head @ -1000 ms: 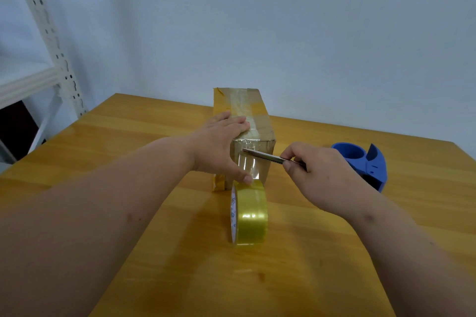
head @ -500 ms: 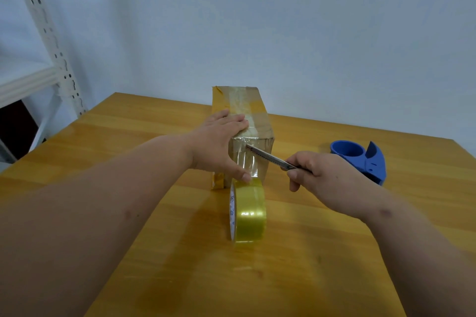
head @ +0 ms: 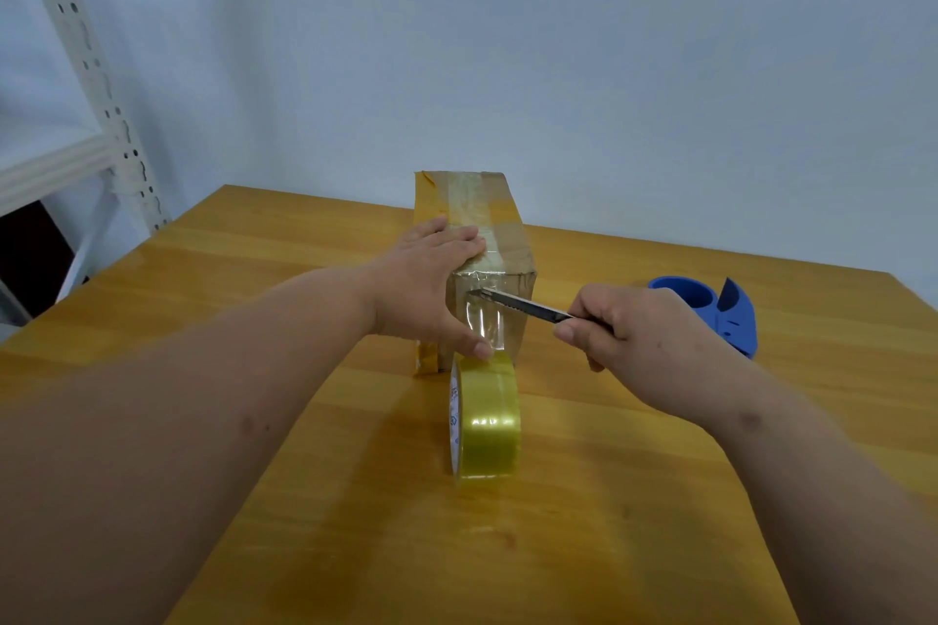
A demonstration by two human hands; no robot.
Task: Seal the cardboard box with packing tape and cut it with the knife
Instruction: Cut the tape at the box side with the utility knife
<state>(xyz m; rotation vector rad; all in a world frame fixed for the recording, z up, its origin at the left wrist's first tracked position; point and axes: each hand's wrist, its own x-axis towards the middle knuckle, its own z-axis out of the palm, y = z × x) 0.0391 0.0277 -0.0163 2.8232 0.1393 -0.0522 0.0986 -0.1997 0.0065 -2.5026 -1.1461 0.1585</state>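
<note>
The knife (head: 523, 306) has moved since a second ago: its blade was lying almost level across the front of the box, and now the right hand (head: 644, 345) has drawn back a little toward the right and tipped the blade, so the point sits high on the taped front face, near its top edge.

Nearest to me, the tape roll (head: 484, 416) stands on its edge on the desk (head: 609, 523), just in front of the box. The clear strip seems to run from it up the front face, so the roll probably waits there until the strip is cut free.

Behind it, the right hand's fingers (head: 571, 332) are clenched around the knife handle, with the blade reaching to the left. The left hand (head: 431, 287) lies flat and open over the near corner of the cardboard box (head: 487, 228). Its thumb presses on the tape low on the front face, I think to keep the strip tight and the box steady for the cut. It grasps nothing.

The box stands on the desk in the middle, its top already taped along the seam. Further right, well apart, a blue tape dispenser (head: 721, 315) rests unused. At the far left stands a white metal shelf (head: 101, 117).
</note>
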